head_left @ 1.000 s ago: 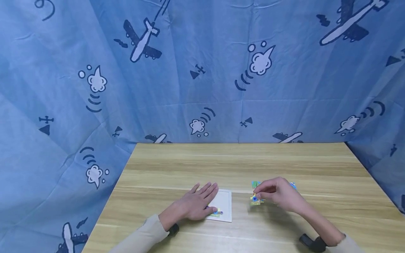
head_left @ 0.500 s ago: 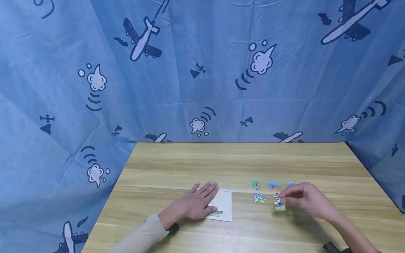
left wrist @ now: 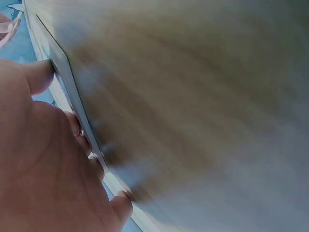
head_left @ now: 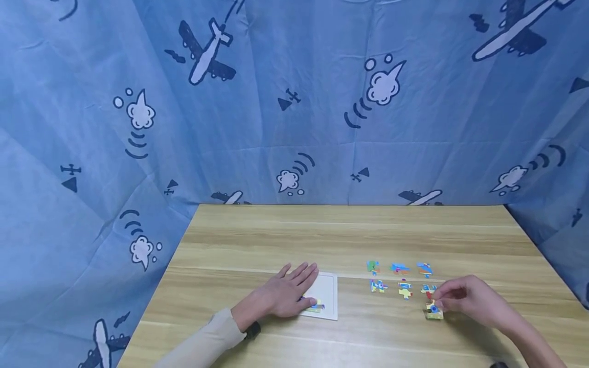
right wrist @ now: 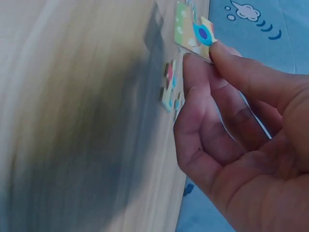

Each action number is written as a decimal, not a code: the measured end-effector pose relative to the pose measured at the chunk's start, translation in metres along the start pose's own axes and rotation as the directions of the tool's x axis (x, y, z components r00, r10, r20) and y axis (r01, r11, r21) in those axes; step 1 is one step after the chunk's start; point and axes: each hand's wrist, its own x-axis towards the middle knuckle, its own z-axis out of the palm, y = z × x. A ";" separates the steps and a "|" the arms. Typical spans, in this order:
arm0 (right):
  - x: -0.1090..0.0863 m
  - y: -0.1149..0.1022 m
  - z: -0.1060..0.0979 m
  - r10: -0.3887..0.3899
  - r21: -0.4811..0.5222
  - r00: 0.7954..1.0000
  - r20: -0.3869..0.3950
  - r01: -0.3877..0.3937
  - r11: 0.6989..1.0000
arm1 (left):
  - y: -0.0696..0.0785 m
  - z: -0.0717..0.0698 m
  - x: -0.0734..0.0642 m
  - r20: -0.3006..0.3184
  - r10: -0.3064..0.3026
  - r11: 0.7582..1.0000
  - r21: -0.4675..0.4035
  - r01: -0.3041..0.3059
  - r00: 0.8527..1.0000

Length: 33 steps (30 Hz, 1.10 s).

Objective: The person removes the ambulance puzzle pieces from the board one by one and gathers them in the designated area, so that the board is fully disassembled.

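My left hand (head_left: pixel 287 294) lies spread, palm down, over a white puzzle frame (head_left: pixel 330 296), its thumb on a puzzle piece set at the bottom of that frame. The hand covers the frame's left part. In the left wrist view the thumb and fingers rest along the frame's edge. My right hand (head_left: pixel 469 301) pinches a yellow-green puzzle piece (head_left: pixel 434 309) with a blue round mark between thumb and fingers. The right wrist view shows this held piece (right wrist: pixel 193 31) raised above the tabletop, its shadow on the wood.
Several loose puzzle pieces lie in two rows on the wooden table (head_left: pixel 257 240): a green one (head_left: pixel 372 267), a blue one (head_left: pixel 399 267) and a yellow one (head_left: pixel 405 291) among them. One at the lower right is partly hidden by the right hand. A blue airplane-print curtain (head_left: pixel 322 102) hangs behind.
My right hand has moved to the right with the pinched puzzle piece, uncovering the loose pieces in the rows. My left hand stays on the frame.
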 end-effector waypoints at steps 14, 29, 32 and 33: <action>-0.002 0.006 0.011 0.242 -0.067 0.967 -0.084 -0.248 0.966 | 0.001 -0.001 0.000 0.004 0.001 1.000 -0.002 -0.001 1.000; 0.007 0.000 0.021 0.279 -0.155 0.942 -0.185 -0.308 0.939 | 0.000 -0.001 0.002 0.011 -0.004 1.000 0.001 0.003 1.000; 0.007 0.000 0.022 0.269 -0.156 0.945 -0.187 -0.299 0.941 | 0.001 -0.001 0.002 0.013 -0.005 1.000 0.008 0.005 1.000; 0.007 0.001 0.022 0.267 -0.154 0.945 -0.188 -0.297 0.942 | 0.001 -0.001 0.002 0.014 -0.006 1.000 0.010 0.006 1.000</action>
